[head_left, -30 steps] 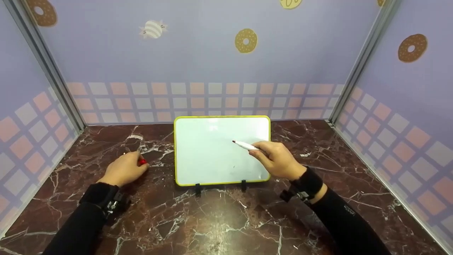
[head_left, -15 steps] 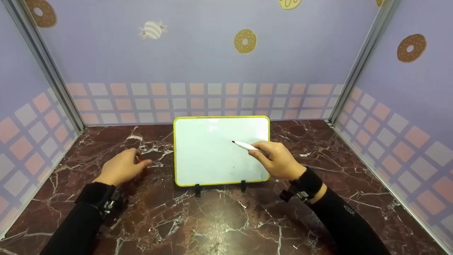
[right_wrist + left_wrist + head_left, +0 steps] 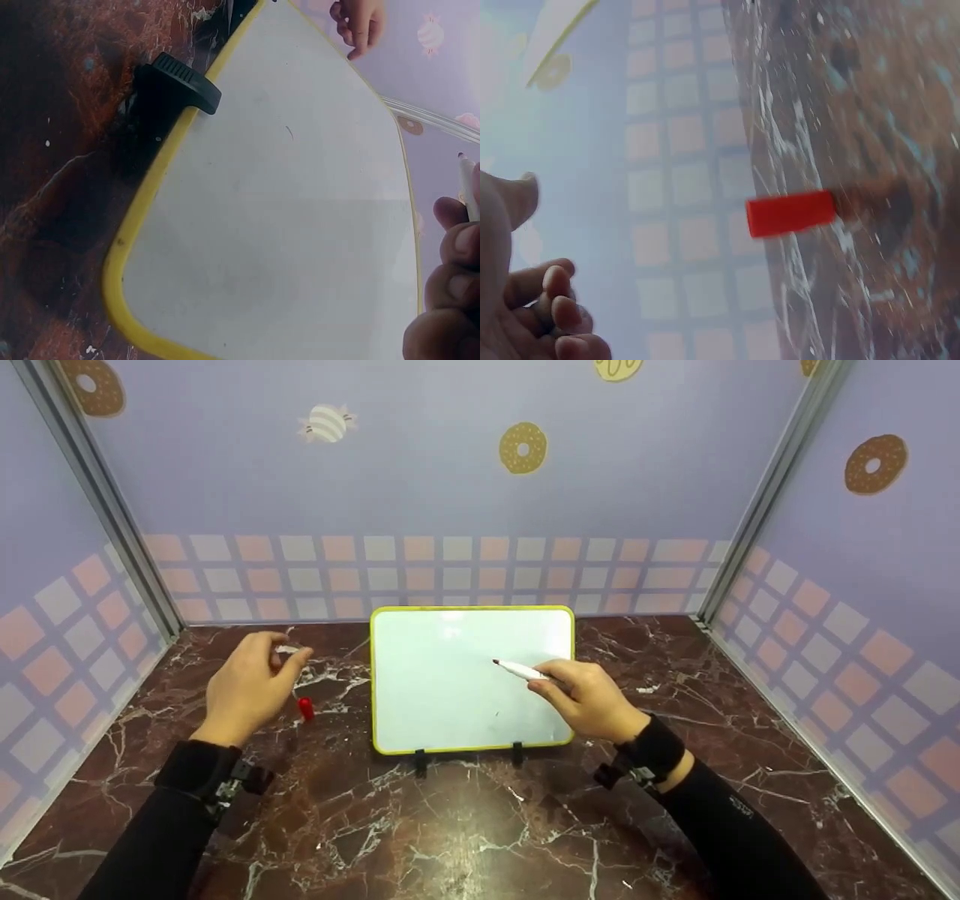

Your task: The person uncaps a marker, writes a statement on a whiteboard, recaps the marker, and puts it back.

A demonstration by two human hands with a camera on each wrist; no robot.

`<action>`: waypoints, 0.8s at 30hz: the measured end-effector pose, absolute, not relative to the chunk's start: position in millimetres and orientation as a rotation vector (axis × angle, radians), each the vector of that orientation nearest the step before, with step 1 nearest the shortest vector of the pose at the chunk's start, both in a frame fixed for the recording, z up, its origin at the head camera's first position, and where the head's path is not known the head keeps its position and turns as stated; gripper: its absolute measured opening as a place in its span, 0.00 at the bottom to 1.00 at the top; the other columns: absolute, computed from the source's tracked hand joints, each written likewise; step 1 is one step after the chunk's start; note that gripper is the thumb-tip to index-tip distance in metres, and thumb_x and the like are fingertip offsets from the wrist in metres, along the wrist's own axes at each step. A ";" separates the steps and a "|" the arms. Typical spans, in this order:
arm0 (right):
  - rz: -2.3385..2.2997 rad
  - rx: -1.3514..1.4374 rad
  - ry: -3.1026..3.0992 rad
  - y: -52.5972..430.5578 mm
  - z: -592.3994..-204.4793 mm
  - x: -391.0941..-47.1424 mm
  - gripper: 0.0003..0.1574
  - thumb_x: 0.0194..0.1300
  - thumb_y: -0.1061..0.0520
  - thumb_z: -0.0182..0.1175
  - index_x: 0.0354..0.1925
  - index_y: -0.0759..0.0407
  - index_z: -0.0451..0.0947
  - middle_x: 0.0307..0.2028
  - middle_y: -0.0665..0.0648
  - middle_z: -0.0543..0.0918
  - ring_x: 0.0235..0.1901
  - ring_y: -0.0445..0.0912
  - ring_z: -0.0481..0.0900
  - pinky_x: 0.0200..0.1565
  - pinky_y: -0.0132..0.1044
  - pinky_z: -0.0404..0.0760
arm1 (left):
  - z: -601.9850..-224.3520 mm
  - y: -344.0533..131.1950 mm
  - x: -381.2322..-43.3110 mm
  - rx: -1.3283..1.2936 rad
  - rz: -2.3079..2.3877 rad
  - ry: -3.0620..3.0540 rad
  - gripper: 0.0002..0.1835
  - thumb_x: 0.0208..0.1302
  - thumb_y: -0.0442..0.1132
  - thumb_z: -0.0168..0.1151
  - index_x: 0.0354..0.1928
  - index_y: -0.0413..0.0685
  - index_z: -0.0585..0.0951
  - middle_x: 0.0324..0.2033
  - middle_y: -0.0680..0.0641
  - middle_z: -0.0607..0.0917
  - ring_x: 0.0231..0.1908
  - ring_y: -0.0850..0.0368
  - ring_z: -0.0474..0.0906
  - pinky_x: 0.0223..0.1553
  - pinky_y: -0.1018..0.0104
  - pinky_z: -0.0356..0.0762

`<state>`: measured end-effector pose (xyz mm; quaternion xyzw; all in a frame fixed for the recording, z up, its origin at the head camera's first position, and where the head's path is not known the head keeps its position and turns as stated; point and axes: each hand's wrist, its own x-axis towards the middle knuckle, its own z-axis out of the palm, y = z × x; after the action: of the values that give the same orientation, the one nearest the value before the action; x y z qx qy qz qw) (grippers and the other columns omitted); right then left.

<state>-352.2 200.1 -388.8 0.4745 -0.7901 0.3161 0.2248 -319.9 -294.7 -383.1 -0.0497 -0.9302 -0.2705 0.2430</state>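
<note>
My right hand pinches a white marker, its dark red tip uncapped and pointing left in front of the whiteboard. In the right wrist view the marker shows at the right edge above my curled fingers. A red marker cap stands upright on the table, just right of my left hand. That hand is raised off the cap, thumb apart from loosely bent fingers, holding nothing. In the left wrist view the cap stands apart from the fingers.
The yellow-framed whiteboard leans back on two black stand feet on the dark red marbled table. Small dark marks show low on the board. Patterned lilac walls enclose the table at the back and both sides.
My left hand has let go of the red cap, leaving it standing on the table, and has moved up and slightly left. The right hand and marker have stayed in place.
</note>
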 end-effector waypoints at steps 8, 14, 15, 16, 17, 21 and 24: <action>0.855 1.300 -2.170 200.5 -388.7 -351.7 0.06 0.80 0.62 0.69 0.52 0.62 0.87 0.33 0.50 0.83 0.22 0.35 0.63 0.26 0.33 0.65 | -374.2 -262.7 -317.2 -0.301 -0.735 -2.392 0.29 0.84 0.57 0.63 0.66 0.38 0.82 0.45 0.42 0.80 0.41 0.46 0.77 0.35 0.54 0.73; 0.857 1.315 -2.156 199.9 -388.6 -352.0 0.07 0.79 0.63 0.70 0.52 0.63 0.87 0.33 0.50 0.83 0.23 0.36 0.63 0.26 0.32 0.65 | -371.2 -241.4 -313.9 -0.471 -0.716 -2.306 0.26 0.79 0.49 0.70 0.64 0.33 0.82 0.44 0.40 0.79 0.42 0.45 0.75 0.36 0.57 0.72; 0.854 1.317 -2.151 199.7 -388.8 -352.3 0.07 0.78 0.63 0.70 0.52 0.63 0.87 0.33 0.50 0.83 0.23 0.36 0.63 0.26 0.32 0.65 | -370.7 -238.2 -313.3 -0.498 -0.713 -2.298 0.27 0.79 0.48 0.70 0.64 0.32 0.81 0.44 0.40 0.79 0.43 0.44 0.74 0.37 0.56 0.72; 0.851 1.320 -2.146 199.7 -388.9 -352.2 0.08 0.78 0.63 0.70 0.52 0.63 0.87 0.33 0.50 0.83 0.23 0.36 0.63 0.26 0.32 0.65 | -370.4 -235.0 -312.8 -0.523 -0.713 -2.292 0.27 0.78 0.48 0.71 0.64 0.32 0.81 0.45 0.39 0.79 0.43 0.43 0.74 0.38 0.55 0.73; 0.850 1.323 -2.141 199.6 -389.0 -352.2 0.08 0.78 0.64 0.71 0.52 0.63 0.87 0.33 0.50 0.83 0.23 0.36 0.62 0.26 0.32 0.64 | -370.0 -231.8 -312.2 -0.544 -0.717 -2.289 0.27 0.78 0.48 0.71 0.64 0.32 0.81 0.46 0.38 0.79 0.44 0.43 0.74 0.39 0.54 0.73; 0.842 1.327 -2.133 199.6 -389.6 -352.2 0.09 0.77 0.64 0.71 0.52 0.63 0.87 0.33 0.50 0.83 0.24 0.36 0.63 0.27 0.32 0.64 | -368.6 -220.0 -310.3 -0.623 -0.728 -2.286 0.28 0.78 0.49 0.72 0.64 0.32 0.80 0.49 0.36 0.80 0.48 0.42 0.75 0.45 0.51 0.77; 0.840 1.320 -2.132 199.5 -390.3 -351.9 0.08 0.77 0.63 0.72 0.52 0.61 0.87 0.33 0.50 0.83 0.24 0.37 0.65 0.27 0.32 0.66 | -367.4 -211.6 -310.4 -0.695 -0.727 -2.281 0.29 0.77 0.50 0.72 0.65 0.33 0.80 0.50 0.37 0.80 0.49 0.42 0.75 0.49 0.51 0.77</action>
<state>-351.9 199.5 -390.3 0.4838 -0.7814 0.3079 0.2462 -310.4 -211.6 -367.4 -0.2641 -0.8673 -0.2763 0.3189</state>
